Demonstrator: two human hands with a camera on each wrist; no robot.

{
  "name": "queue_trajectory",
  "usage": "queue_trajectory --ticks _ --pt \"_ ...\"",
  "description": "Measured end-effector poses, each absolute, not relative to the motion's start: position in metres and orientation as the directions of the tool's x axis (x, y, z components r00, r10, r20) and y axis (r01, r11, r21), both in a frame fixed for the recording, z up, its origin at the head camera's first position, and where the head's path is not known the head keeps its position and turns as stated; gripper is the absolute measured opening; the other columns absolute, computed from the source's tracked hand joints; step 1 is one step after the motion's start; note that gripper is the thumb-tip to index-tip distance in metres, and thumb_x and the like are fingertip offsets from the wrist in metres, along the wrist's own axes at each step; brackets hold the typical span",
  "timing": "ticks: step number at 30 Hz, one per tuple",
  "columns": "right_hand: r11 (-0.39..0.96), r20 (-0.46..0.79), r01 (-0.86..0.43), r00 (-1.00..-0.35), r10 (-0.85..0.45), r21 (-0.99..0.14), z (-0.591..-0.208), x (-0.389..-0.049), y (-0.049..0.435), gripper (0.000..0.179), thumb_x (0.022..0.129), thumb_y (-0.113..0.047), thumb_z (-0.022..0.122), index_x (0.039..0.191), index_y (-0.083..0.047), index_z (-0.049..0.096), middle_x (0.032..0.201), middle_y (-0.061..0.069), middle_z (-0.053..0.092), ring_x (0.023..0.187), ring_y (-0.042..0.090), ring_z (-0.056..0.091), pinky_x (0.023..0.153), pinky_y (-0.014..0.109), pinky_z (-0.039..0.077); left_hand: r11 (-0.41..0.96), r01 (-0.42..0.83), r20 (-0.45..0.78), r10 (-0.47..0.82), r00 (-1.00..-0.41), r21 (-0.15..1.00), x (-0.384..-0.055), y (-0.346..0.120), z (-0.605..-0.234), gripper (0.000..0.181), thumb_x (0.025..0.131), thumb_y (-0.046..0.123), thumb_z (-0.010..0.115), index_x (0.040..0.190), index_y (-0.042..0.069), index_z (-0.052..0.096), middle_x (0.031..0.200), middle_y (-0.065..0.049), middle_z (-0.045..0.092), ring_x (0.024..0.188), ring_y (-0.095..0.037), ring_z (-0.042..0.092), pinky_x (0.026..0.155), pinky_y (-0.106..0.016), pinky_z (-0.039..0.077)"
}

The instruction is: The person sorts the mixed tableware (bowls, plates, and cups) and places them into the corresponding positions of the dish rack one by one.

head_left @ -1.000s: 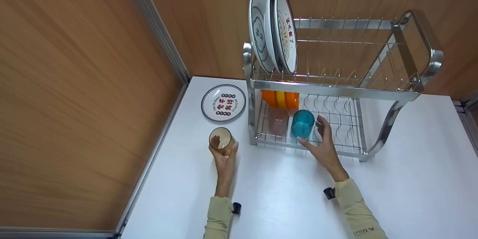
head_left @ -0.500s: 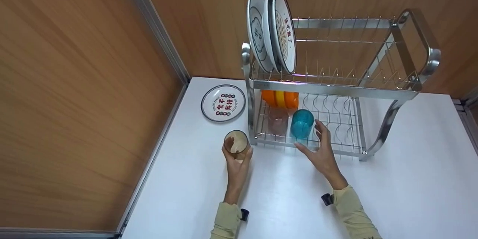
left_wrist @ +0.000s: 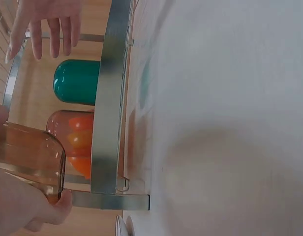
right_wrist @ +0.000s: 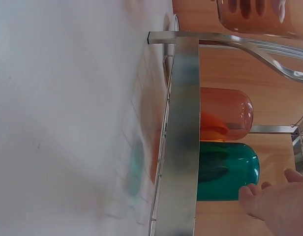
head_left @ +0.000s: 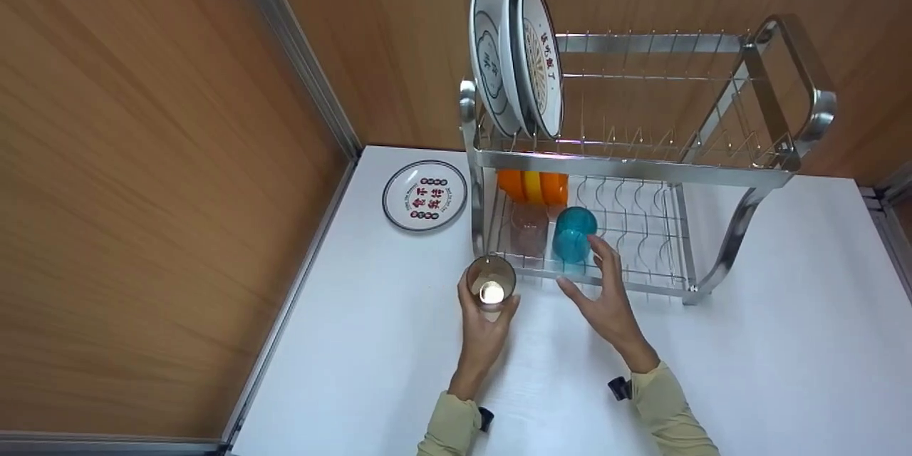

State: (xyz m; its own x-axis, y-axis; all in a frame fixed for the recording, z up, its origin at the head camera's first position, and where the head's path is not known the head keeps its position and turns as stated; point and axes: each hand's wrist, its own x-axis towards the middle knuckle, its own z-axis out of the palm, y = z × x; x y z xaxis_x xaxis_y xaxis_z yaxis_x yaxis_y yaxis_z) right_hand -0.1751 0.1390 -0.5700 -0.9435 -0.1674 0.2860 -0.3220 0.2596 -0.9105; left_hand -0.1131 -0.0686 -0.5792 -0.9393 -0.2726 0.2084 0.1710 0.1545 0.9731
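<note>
My left hand (head_left: 484, 331) grips an amber see-through glass (head_left: 490, 283), fingers and thumb round its sides, above the table by the rack's front left corner. In the left wrist view this glass (left_wrist: 31, 152) stands in front of the rack. My right hand (head_left: 605, 306) has its fingers spread near a teal glass (head_left: 574, 234); whether a fingertip touches it I cannot tell. The teal glass (right_wrist: 227, 169) stands upside down on the lower rack tier. To its left is an upside-down pink glass (head_left: 529, 229), with orange cups with a yellow band (head_left: 533, 187) behind.
A two-tier metal dish rack (head_left: 634, 169) stands on the white table (head_left: 356, 342). Several patterned plates (head_left: 538, 60) stand on edge at the upper tier's left. A small white plate with red lettering (head_left: 425, 196) lies left of the rack. Wood panels (head_left: 178, 192) border the table.
My left hand has carried the amber glass to the right, from near the small plate to the rack's front corner. My right hand has drawn back slightly from the teal glass.
</note>
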Motion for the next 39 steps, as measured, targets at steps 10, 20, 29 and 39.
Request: queue_trajectory --ticks 10,20,29,39 --pt "0.218 0.289 -0.335 -0.932 -0.219 -0.917 -0.558 -0.163 0.127 0.075 0.097 -0.014 0.070 0.159 -0.005 0.029 0.165 0.015 0.022 0.151 0.029 0.025 0.124 0.053 0.021 0.180 0.216 0.248 -0.182 -0.951 0.960 -0.109 -0.048 -0.576 0.084 0.092 0.023 0.079 0.155 0.013 0.024 0.155 -0.009 0.034 0.146 -0.030 0.034 0.121 -0.058 0.026" --pt "0.124 0.280 -0.336 -0.901 -0.330 -0.934 -0.560 -0.158 0.121 0.060 0.106 -0.009 0.052 0.161 -0.014 0.030 0.165 0.011 0.029 0.153 0.028 0.026 0.123 0.052 0.023 0.240 0.293 0.322 -0.093 -0.942 0.926 -0.108 -0.038 -0.575 0.085 0.090 0.023 0.081 0.155 0.012 0.028 0.153 -0.009 0.035 0.145 -0.029 0.035 0.120 -0.053 0.032" --pt "0.004 0.292 -0.326 -0.850 -0.438 -0.945 -0.560 -0.155 0.119 0.057 0.105 0.000 0.048 0.159 -0.008 0.032 0.154 0.013 0.047 0.143 0.028 0.044 0.117 0.020 0.031 0.235 0.363 0.373 0.003 -0.928 0.901 -0.110 -0.032 -0.579 0.082 0.091 0.022 0.080 0.155 0.015 0.031 0.152 -0.003 0.038 0.143 -0.024 0.039 0.117 -0.051 0.038" --pt "0.028 0.308 -0.356 -0.844 -0.439 -0.934 -0.562 -0.150 0.127 0.088 0.086 -0.003 0.081 0.158 -0.013 0.033 0.139 0.007 0.059 0.131 0.042 0.054 0.113 0.033 0.043 0.283 0.356 0.359 0.045 -0.932 0.891 -0.106 -0.032 -0.576 0.084 0.089 0.020 0.082 0.156 0.015 0.032 0.150 -0.008 0.037 0.138 -0.035 0.045 0.110 -0.045 0.046"
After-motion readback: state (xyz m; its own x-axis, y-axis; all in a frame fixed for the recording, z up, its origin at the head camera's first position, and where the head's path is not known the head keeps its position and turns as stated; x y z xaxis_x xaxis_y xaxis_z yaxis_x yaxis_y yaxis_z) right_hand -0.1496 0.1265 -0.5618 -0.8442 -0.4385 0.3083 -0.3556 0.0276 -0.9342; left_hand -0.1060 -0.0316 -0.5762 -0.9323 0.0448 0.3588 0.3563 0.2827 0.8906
